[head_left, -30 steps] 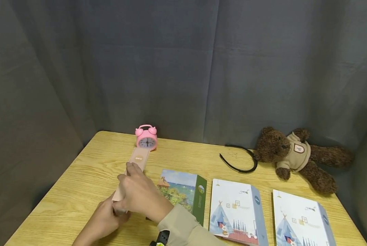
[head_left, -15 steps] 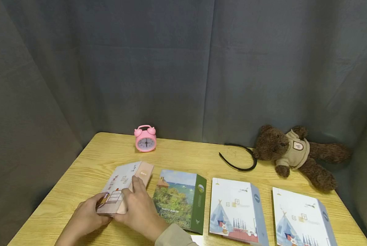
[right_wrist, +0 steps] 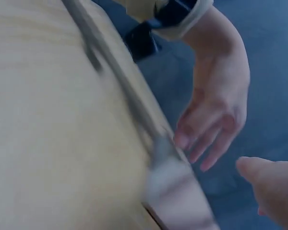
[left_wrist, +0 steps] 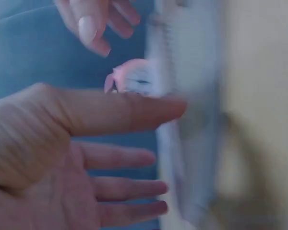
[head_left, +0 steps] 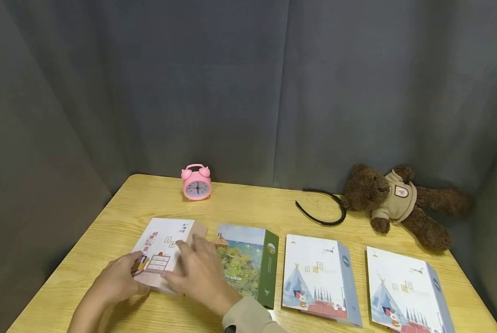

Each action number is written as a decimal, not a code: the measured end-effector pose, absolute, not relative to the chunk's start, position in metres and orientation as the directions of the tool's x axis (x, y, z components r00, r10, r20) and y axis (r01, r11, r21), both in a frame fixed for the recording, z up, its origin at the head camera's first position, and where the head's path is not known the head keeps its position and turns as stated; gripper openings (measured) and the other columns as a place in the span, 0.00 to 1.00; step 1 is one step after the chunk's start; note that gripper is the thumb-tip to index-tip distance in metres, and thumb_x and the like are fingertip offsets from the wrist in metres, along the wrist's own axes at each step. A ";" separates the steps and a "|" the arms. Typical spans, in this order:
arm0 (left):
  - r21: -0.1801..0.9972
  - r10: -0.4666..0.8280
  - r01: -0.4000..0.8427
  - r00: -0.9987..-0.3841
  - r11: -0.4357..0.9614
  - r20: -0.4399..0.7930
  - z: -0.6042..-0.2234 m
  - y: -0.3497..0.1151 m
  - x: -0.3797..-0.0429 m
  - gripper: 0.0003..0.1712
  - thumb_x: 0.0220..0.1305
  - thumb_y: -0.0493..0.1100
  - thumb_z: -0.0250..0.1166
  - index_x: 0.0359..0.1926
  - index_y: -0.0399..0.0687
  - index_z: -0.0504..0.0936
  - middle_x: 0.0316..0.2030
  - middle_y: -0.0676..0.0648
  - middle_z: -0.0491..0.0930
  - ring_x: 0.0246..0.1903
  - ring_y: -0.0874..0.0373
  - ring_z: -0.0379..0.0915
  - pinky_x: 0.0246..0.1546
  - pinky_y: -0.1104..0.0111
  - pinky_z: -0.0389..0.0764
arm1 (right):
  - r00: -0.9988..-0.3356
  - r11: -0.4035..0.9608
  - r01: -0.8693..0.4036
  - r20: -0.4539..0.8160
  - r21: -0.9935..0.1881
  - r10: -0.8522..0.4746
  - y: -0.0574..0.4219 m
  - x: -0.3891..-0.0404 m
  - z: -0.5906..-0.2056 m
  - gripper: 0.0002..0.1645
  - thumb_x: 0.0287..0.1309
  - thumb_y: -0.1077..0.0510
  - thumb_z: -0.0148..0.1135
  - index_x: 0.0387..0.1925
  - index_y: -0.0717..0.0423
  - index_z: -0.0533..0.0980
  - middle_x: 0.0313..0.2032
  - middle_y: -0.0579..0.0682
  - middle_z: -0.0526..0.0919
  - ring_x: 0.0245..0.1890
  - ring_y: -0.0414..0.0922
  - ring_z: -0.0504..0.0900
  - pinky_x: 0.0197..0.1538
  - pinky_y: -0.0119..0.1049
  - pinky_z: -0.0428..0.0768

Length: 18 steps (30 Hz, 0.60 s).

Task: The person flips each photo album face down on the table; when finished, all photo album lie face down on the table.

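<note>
A white photo album [head_left: 158,238] with a pink spine lies on the wooden table's left part, its cover printed with a dresser and small frames. My left hand [head_left: 116,280] is at its lower left corner; in the left wrist view the thumb [left_wrist: 134,112] reaches over the blurred album edge and the fingers are straight. Over the spine side is my right hand [head_left: 202,273], fingers spread and loose. The right wrist view shows its thumb [right_wrist: 273,187] apart from the album [right_wrist: 180,196]. Beside it lies a green photo album [head_left: 246,254], partly covered by the right hand.
Two white albums with blue spines, a nearer one [head_left: 315,273] and a farther one [head_left: 404,289], lie to the right. A pink alarm clock [head_left: 197,185] stands behind. A black headband [head_left: 329,222] and a brown teddy bear [head_left: 398,199] lie at the back right.
The pink-spined album was held upright on edge, then tilted, and now lies flat with its cover up. My hands have loosened from it, and the right has drawn slightly rightward.
</note>
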State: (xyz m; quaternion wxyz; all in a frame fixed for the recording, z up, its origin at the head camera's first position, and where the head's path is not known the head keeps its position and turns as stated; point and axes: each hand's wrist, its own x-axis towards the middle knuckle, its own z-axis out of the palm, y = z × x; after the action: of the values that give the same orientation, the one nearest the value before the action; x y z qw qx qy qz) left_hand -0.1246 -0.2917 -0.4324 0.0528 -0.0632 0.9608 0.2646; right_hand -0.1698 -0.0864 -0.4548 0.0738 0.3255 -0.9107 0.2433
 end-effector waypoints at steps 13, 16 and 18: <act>0.460 0.185 0.238 -0.970 0.855 0.158 -0.370 -0.196 -0.194 0.36 0.78 0.54 0.47 0.77 0.40 0.52 0.75 0.29 0.43 0.72 0.28 0.35 0.62 0.29 0.41 | -0.874 0.810 -0.406 0.440 -0.424 -0.208 0.093 -0.223 -0.411 0.35 0.72 0.38 0.49 0.71 0.53 0.67 0.72 0.67 0.57 0.71 0.65 0.55 0.69 0.68 0.44; 0.412 0.142 0.199 -0.976 0.889 0.163 -0.372 -0.186 -0.207 0.41 0.77 0.63 0.42 0.79 0.44 0.47 0.76 0.32 0.37 0.74 0.33 0.25 0.63 0.31 0.32 | -0.921 0.851 -0.306 0.358 -0.427 -0.152 0.135 -0.228 -0.408 0.39 0.73 0.34 0.42 0.75 0.50 0.61 0.74 0.66 0.52 0.73 0.67 0.48 0.67 0.72 0.38; 0.379 0.118 0.168 -0.982 0.910 0.150 -0.378 -0.179 -0.214 0.44 0.75 0.68 0.39 0.80 0.48 0.44 0.77 0.34 0.35 0.74 0.36 0.21 0.63 0.32 0.27 | -0.950 0.874 -0.239 0.287 -0.423 -0.121 0.161 -0.230 -0.410 0.42 0.72 0.30 0.38 0.77 0.47 0.56 0.75 0.66 0.47 0.73 0.69 0.44 0.65 0.73 0.35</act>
State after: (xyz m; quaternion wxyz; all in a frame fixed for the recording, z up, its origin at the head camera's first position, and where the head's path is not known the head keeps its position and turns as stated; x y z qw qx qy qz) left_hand -0.2144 -0.1793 -0.3780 -0.0620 0.0734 0.9753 0.1989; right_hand -0.2300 0.1606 -0.4095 0.1267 0.0939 -0.9596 0.2331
